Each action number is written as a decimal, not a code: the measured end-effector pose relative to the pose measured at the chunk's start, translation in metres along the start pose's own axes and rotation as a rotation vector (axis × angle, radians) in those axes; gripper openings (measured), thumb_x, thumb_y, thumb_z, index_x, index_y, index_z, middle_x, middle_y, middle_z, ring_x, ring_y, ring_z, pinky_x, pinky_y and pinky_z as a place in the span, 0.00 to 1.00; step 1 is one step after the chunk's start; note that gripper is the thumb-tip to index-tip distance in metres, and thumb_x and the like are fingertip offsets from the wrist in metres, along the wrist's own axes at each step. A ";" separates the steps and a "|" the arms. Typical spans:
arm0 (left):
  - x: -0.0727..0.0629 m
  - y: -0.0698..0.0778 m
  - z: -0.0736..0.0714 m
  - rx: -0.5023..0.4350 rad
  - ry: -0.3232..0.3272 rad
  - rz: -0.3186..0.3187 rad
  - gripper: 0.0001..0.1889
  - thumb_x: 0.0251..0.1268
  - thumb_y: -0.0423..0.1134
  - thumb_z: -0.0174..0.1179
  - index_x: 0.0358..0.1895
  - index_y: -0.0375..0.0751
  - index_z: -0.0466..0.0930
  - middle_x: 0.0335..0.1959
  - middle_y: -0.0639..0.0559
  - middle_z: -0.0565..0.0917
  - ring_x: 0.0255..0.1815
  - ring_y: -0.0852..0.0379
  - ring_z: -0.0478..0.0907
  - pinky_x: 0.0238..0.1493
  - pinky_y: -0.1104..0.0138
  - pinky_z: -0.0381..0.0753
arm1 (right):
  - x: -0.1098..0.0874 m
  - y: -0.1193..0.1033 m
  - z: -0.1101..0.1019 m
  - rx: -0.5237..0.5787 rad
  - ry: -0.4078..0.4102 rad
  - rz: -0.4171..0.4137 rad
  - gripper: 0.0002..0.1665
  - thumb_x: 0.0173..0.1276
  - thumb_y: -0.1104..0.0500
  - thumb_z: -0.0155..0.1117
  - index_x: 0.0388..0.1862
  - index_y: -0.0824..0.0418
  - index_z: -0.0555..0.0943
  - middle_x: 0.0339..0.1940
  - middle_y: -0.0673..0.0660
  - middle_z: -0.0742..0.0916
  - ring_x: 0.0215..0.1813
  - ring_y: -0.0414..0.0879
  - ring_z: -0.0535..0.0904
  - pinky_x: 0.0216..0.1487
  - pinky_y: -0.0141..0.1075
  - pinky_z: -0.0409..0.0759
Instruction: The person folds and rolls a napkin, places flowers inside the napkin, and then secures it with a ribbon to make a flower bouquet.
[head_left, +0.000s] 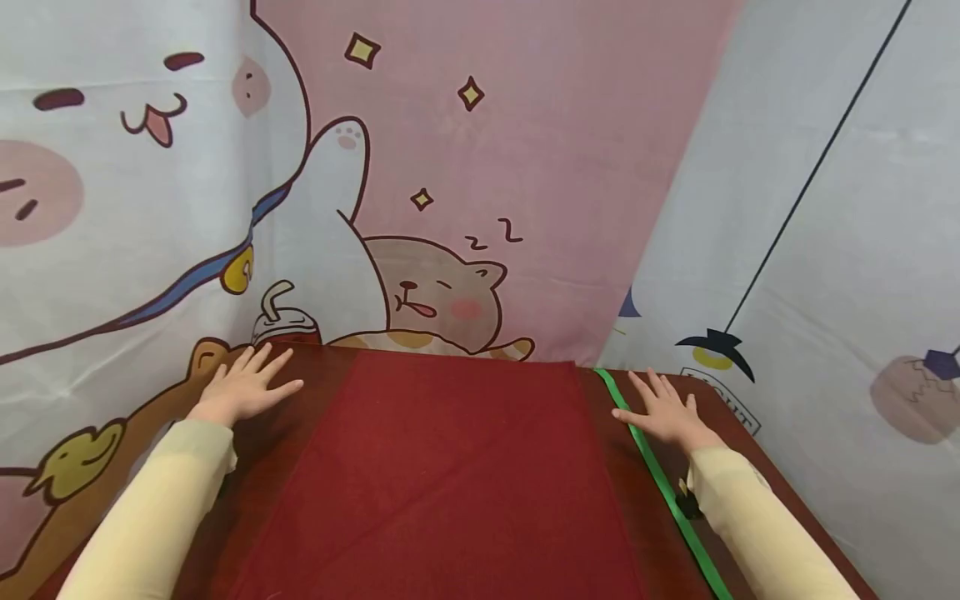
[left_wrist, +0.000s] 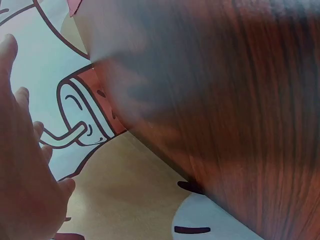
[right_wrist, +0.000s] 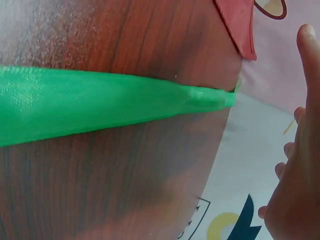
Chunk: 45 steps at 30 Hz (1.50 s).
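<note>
My left hand (head_left: 243, 387) hovers over the far left of the dark wooden table (left_wrist: 240, 125), fingers spread and nothing held. On the other side, my right hand (head_left: 667, 414) is spread in the same way, above a green ribbon (head_left: 660, 479) that runs along the table's right side. Between the hands a red cloth (head_left: 465, 467) lies flat down the middle of the table. The right wrist view shows the green ribbon (right_wrist: 110, 102) reaching the table's far edge, with my right hand (right_wrist: 295, 165) beside it. Bare wood and the printed backdrop fill the left wrist view beside my left hand (left_wrist: 30, 165).
A printed cloth backdrop (head_left: 555, 167) with cartoon animals hangs behind the table and on both sides. Under my right sleeve (head_left: 757, 517) a small black object (head_left: 687, 503) shows on the table, partly covered in the head view.
</note>
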<state>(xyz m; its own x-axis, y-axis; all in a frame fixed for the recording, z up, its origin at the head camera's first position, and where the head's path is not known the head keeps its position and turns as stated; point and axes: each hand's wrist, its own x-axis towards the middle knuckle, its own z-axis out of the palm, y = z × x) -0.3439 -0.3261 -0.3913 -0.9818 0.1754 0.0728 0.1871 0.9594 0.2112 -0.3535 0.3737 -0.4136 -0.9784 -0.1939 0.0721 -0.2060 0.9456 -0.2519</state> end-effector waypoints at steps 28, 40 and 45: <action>-0.039 0.084 0.025 0.051 0.058 0.325 0.38 0.66 0.68 0.47 0.75 0.56 0.58 0.76 0.44 0.57 0.74 0.39 0.52 0.64 0.36 0.52 | -0.076 -0.095 0.022 0.011 -0.002 -0.444 0.57 0.54 0.33 0.69 0.78 0.51 0.56 0.77 0.58 0.58 0.75 0.58 0.53 0.63 0.71 0.45; -0.053 0.152 0.045 0.063 -0.071 0.617 0.37 0.65 0.63 0.55 0.75 0.63 0.55 0.77 0.53 0.52 0.75 0.46 0.53 0.65 0.41 0.57 | -0.100 -0.151 0.034 0.021 -0.074 -0.651 0.59 0.51 0.30 0.68 0.78 0.48 0.56 0.77 0.52 0.58 0.75 0.56 0.53 0.65 0.67 0.47; -0.067 0.177 0.051 0.087 -0.106 0.718 0.38 0.64 0.61 0.57 0.76 0.65 0.54 0.78 0.55 0.51 0.74 0.50 0.55 0.65 0.44 0.60 | -0.116 -0.170 0.040 0.032 -0.108 -0.751 0.59 0.52 0.27 0.65 0.78 0.46 0.55 0.78 0.51 0.56 0.76 0.54 0.53 0.63 0.68 0.53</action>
<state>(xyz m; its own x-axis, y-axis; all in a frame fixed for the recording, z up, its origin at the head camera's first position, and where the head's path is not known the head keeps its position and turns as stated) -0.2470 -0.1569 -0.4088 -0.6170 0.7839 0.0687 0.7869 0.6133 0.0683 -0.2059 0.2249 -0.4176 -0.5710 -0.8088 0.1409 -0.8165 0.5416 -0.2001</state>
